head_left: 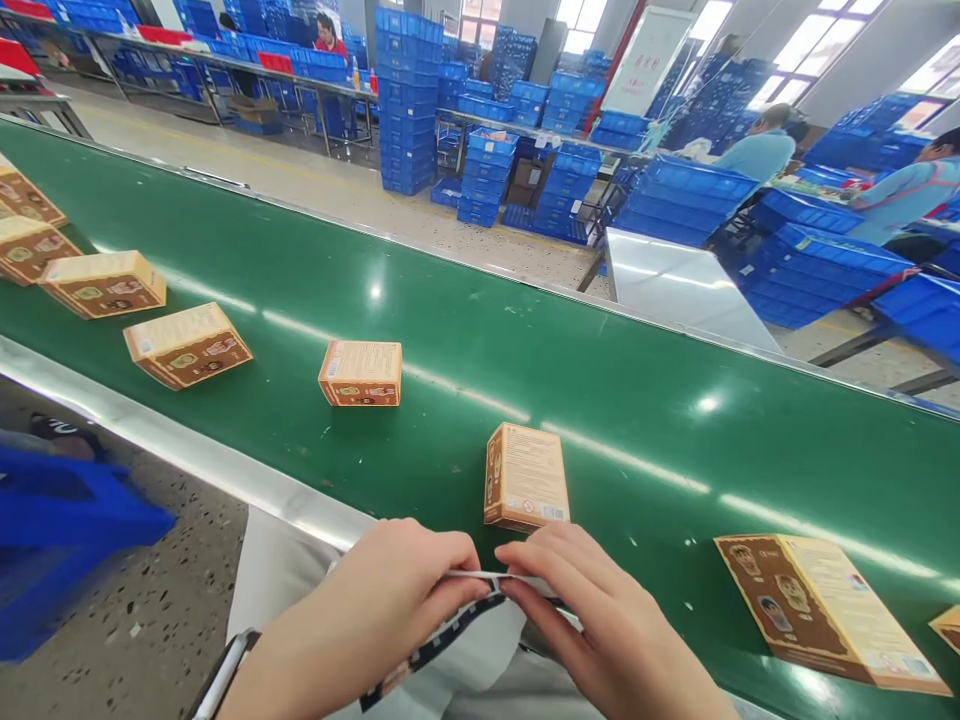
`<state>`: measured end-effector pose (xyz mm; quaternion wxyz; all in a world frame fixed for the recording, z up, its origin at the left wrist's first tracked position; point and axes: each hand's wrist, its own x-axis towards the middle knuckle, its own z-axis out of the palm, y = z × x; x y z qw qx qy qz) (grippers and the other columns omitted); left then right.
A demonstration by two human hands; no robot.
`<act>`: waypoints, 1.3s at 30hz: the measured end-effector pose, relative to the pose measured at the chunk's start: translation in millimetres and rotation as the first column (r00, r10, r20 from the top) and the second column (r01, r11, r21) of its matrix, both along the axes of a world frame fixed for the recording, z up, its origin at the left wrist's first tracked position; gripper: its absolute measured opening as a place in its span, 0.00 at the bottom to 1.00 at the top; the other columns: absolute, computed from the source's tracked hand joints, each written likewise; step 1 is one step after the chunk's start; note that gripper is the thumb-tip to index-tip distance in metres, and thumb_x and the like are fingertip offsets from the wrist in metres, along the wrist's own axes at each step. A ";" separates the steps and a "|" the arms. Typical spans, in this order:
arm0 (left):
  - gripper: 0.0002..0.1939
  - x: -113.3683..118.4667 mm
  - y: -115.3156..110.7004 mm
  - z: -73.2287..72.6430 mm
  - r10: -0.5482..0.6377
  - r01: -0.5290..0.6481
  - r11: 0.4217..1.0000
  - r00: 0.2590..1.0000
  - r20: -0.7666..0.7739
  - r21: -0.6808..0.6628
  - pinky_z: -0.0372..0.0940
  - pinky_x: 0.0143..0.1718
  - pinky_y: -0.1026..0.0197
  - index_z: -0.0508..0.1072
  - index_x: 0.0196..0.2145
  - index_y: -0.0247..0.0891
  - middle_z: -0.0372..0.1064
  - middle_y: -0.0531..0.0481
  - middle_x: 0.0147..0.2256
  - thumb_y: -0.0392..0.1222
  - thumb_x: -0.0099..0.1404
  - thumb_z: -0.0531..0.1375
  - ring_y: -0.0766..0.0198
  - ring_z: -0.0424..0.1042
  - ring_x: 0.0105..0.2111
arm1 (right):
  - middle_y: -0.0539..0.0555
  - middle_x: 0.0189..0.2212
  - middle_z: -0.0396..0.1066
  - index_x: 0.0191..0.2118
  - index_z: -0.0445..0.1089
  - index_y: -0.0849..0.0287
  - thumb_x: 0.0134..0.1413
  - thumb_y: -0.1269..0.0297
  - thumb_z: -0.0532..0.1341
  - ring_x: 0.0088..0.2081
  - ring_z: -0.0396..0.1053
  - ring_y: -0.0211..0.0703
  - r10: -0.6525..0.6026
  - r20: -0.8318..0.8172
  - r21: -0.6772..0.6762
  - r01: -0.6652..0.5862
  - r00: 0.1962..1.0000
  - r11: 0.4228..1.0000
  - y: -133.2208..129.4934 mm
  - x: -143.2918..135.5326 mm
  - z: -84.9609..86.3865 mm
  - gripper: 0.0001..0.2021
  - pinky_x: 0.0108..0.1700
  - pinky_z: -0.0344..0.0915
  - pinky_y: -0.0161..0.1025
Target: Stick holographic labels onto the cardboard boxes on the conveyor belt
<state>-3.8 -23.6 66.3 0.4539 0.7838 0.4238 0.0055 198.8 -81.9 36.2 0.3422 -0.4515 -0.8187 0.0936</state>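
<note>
left hand [375,600] and right hand [600,610] pinch, fingers [453,550] nearly closed, a thin, white-edged, dark-patterned flat piece [450,632], perhaps paper; likely light, easily creased, best gripped along its edge.

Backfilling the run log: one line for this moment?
left hand: pinching thin white item | right hand: pinching same item | green belt: brown-and-cream box beyond hands, other boxes either side

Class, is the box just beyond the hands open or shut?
The box looks shut: its visible faces are flat, with no raised flap.
</note>
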 end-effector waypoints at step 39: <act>0.07 73.6 -18.5 -59.6 -0.566 0.452 0.655 0.825 -0.004 0.606 0.59 0.66 0.38 0.79 0.30 0.33 0.50 0.35 0.70 0.37 0.66 0.65 0.42 0.55 0.68 | 0.60 0.43 0.77 0.48 0.68 0.57 0.44 0.44 0.66 0.40 0.74 0.53 -0.910 -0.400 -0.649 0.667 0.111 0.367 13.7 32.9 -44.0 0.28 0.31 0.68 0.41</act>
